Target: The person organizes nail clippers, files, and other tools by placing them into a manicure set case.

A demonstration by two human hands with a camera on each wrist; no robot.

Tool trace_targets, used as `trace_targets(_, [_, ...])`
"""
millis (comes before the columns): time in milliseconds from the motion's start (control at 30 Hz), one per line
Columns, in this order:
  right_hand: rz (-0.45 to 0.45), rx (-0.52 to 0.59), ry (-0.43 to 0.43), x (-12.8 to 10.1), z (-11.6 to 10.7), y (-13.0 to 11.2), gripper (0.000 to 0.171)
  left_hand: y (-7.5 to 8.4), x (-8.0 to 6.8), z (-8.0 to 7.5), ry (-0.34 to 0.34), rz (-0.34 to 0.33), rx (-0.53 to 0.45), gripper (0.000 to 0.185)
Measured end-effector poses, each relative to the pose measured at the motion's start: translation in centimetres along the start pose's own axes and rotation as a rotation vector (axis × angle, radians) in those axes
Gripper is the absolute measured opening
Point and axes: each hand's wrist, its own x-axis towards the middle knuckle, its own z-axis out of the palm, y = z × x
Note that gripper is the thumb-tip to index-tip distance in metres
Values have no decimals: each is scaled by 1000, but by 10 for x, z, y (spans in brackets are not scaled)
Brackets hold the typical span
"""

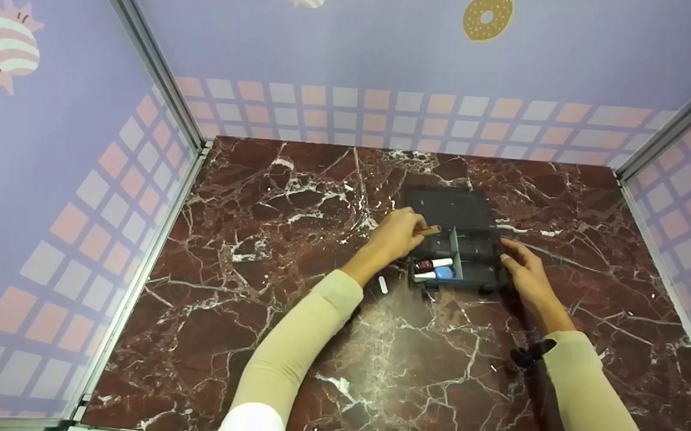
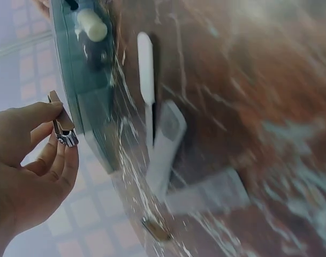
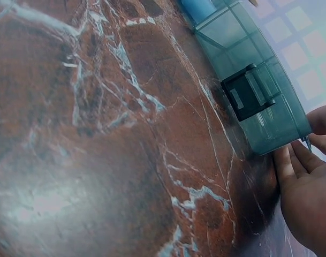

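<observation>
A dark, see-through compartment box (image 1: 471,272) lies open on the marble table (image 1: 297,335), its lid (image 1: 450,208) folded back. My left hand (image 1: 418,230) is at the box's left rear corner and pinches a small brown piece (image 1: 432,230) with a metal end (image 2: 66,138) between thumb and fingers. At the box's right end, my right hand (image 1: 505,258) holds the wall, thumb on the rim and fingers (image 3: 291,160) against the corner. The front left compartments contain a dark red item (image 1: 423,264), a white tube (image 1: 442,262) and a blue item (image 1: 444,273).
A small white stick (image 1: 383,285) lies on the table just left of the box, also seen as the white stick (image 2: 145,69) in the left wrist view. A black latch (image 3: 248,97) sits on the box front. Patterned walls (image 1: 82,197) enclose the table on three sides.
</observation>
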Motion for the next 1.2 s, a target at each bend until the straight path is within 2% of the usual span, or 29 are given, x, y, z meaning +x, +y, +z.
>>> trace_targets(333, [1, 5, 23, 1, 3, -1, 46, 20, 13, 12, -50, 27, 59, 20])
trace_targets(467, [1, -3, 23, 1, 3, -1, 47, 19, 9, 16, -59, 38, 80, 23])
trace_targets(633, [2, -3, 20, 2, 3, -1, 47, 8, 1, 5, -23, 46, -3, 29])
trace_targets(700, [10, -11, 15, 2, 2, -1, 48, -2, -2, -2, 5, 14, -42, 31])
trace_targets(833, [21, -27, 7, 2, -1, 0, 49, -29, -9, -15, 54, -81, -60, 38])
trace_targets(1033, [18, -17, 12, 2, -1, 1, 49, -69, -19, -22, 110, -229, 69, 52])
trace_targets(1100, [14, -15, 14, 1, 0, 2, 48, -78, -22, -21, 115, -281, 100, 54])
trace_targets(1200, [12, -10, 17, 1, 0, 2, 47, -84, -26, -20, 95, -348, 95, 55])
